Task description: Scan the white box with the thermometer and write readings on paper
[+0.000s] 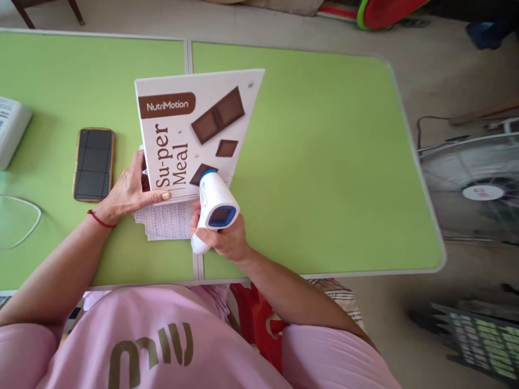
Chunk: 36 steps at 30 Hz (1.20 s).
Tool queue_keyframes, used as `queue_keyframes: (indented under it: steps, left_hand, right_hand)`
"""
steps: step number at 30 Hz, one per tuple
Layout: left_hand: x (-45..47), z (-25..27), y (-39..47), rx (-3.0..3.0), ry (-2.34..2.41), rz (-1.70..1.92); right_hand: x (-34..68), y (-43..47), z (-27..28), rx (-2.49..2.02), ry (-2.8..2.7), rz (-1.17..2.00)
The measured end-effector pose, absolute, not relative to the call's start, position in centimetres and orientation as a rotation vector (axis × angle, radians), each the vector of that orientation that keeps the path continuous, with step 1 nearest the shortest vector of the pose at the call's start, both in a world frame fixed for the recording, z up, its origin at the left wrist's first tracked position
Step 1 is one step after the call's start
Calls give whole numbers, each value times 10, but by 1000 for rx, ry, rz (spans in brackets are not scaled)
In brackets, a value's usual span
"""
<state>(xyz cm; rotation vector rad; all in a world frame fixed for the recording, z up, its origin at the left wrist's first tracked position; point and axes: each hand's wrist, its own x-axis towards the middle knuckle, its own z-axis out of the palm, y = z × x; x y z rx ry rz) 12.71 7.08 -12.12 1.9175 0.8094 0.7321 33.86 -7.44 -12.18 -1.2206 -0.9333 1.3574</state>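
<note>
My left hand [135,189] grips the lower left corner of a white box [170,162] printed "NutriMotion Su-per Meal" with chocolate pieces, its thumb lying across the front. The box is tilted up above the table. My right hand [227,237] is wrapped round the handle of a white infrared thermometer [208,197] with blue trim. The thermometer's small dark screen faces me, and its head overlaps the box's lower right part from my viewpoint; whether they touch I cannot tell. Sheets of paper with handwriting [168,222] lie beneath the box, partly hidden by it.
A phone [95,165] in a tan case lies left of the box on the green table [324,162]. A white box-shaped object [12,129] and a white cable [34,227] are at the far left. Beyond the table's right edge stands a fan [478,183].
</note>
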Motion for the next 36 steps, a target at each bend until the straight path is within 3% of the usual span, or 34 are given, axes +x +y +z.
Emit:
queue_keyframes:
  steps: [20,36]
  left_hand:
    - [113,-104,86,1895,727,366]
    - [113,-99,88,1818,645,396]
  right_hand:
    - [324,-75,-105,-1142,-900,1620]
    - [324,-71,-101,-1141,-1053,1504]
